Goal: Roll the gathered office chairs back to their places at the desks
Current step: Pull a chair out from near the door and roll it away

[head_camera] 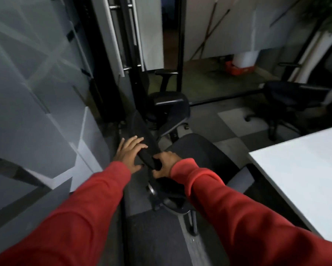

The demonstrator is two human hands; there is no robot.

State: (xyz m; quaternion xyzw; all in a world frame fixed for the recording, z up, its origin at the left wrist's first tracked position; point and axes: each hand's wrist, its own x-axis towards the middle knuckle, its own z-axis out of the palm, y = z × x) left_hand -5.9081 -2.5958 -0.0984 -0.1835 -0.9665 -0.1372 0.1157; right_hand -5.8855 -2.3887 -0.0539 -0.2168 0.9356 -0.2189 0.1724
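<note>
Red-sleeved arms meet the nearest chair's backrest (142,135): right hand (164,163) with fingers clamped round its top edge, left hand (129,152) flat beside it, fingers apart. That edge runs away leftward; the seat (197,150) points right, toward the white bench (299,169). Another chair (167,104) stands beyond.

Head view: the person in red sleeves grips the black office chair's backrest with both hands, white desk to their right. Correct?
Not quite. In the head view only the right hand grips the black office chair's backrest; the left hand rests on it with its fingers straight, not curled round it. The white desk is to their right, as stated.
</note>
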